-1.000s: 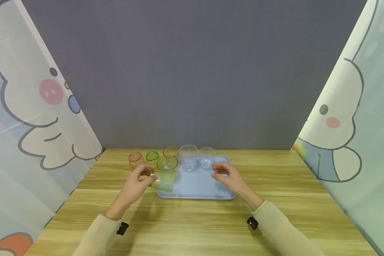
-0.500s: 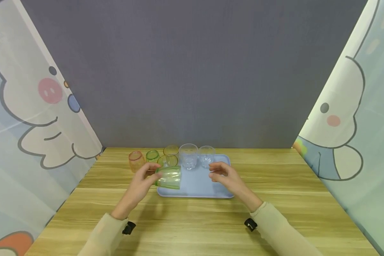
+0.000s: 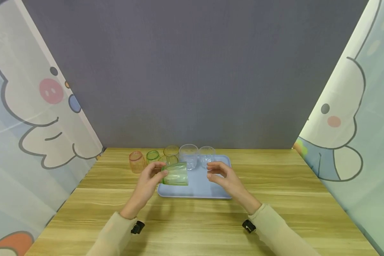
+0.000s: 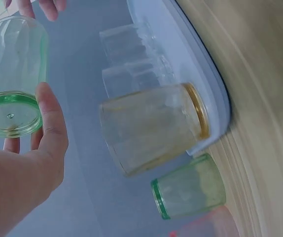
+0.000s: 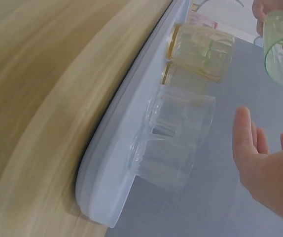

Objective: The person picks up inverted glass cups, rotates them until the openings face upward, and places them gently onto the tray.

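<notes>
My left hand grips a green glass by its thick base. The glass lies sideways in the air over the blue tray, its mouth toward the right. Facing that mouth, a short gap away, my right hand has its fingers loosely bent and holds nothing. On the tray two amber glasses stand upright, the nearer amber glass partly hidden in the head view by the held green glass. To their right are two clear glasses, a taller clear glass and a shorter clear glass.
Left of the tray, a second green glass and a pinkish-orange glass stand upside down on the wooden table. A dark grey panel rises behind the table. Printed curtains hang at both sides.
My left hand has carried the green glass rightward over the tray, swinging it from a downward tilt to about level. The right hand has shifted slightly left.
</notes>
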Tool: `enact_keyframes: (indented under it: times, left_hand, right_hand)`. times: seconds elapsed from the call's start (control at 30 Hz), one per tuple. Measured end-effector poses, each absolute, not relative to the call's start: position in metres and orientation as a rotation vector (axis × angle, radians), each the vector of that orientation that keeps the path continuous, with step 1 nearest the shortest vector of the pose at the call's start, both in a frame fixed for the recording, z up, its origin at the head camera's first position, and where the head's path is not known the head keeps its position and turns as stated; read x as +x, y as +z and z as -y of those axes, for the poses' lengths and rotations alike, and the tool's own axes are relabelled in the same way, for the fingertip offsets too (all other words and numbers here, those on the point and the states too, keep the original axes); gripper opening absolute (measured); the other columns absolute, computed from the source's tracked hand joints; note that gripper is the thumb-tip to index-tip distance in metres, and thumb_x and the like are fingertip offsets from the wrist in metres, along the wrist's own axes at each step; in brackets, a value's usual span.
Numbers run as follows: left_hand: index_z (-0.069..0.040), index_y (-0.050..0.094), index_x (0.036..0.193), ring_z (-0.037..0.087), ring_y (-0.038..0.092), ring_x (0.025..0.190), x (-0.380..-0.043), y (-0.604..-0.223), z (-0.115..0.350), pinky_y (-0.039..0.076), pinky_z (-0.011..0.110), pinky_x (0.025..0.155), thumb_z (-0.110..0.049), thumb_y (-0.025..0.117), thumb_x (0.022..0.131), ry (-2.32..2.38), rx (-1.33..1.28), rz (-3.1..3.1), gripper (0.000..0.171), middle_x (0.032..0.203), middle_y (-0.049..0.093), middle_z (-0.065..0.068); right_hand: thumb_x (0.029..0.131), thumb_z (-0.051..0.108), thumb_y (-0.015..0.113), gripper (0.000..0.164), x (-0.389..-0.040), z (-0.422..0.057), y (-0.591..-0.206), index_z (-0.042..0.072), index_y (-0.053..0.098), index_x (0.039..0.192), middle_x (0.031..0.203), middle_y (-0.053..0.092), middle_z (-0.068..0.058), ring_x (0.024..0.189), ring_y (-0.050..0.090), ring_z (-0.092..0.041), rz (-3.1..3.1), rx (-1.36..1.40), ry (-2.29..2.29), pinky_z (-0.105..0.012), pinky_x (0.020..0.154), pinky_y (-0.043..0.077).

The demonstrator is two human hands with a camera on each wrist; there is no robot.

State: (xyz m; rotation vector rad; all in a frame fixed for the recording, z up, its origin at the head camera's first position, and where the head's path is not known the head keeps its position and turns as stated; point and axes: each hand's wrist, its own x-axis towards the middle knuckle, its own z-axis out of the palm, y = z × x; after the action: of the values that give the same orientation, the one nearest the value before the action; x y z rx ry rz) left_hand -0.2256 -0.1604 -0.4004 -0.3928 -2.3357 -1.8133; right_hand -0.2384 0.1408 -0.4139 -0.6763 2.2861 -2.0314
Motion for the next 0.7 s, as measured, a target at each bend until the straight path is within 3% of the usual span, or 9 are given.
enact_keyframes:
  times: [0.23, 0.53, 0.7]
  left_hand:
    - [0.001, 0.060, 0.127, 0.020, 0.058, 0.105, -0.228, -0.400, 0.148, 0.052, 0.030, 0.082, -0.016, 0.064, 0.100, -1.859, -0.416, 2.310, 0.032, 0.123, 0.059, 0.015]
    - [-0.006, 0.061, 0.126, 0.021, 0.058, 0.104, -0.228, -0.403, 0.139, 0.051, 0.033, 0.083, -0.017, 0.063, 0.101, -1.910, -0.436, 2.315, 0.027, 0.121, 0.058, 0.012]
    - [-0.008, 0.061, 0.126, 0.024, 0.058, 0.106, -0.228, -0.406, 0.134, 0.052, 0.037, 0.086, -0.018, 0.063, 0.101, -1.907, -0.440, 2.332, 0.027, 0.122, 0.058, 0.011]
  right_hand:
    - [0.097, 0.013, 0.069, 0.042, -0.236, -0.139, -0.412, -0.001, 0.058, 0.135, 0.131, 0.058, -0.020, 0.122, 0.054, -0.042, -2.293, -0.728, -2.052, -0.033, 0.097, 0.052]
    - [0.096, 0.011, 0.068, 0.041, -0.235, -0.137, -0.416, -0.001, 0.058, 0.134, 0.130, 0.059, -0.018, 0.120, 0.055, -0.042, -2.307, -0.770, -2.061, -0.031, 0.095, 0.052]
    - [0.095, 0.008, 0.069, 0.042, -0.235, -0.135, -0.417, -0.003, 0.057, 0.134, 0.131, 0.056, -0.024, 0.120, 0.053, -0.046, -2.285, -0.791, -2.088, -0.032, 0.096, 0.053]
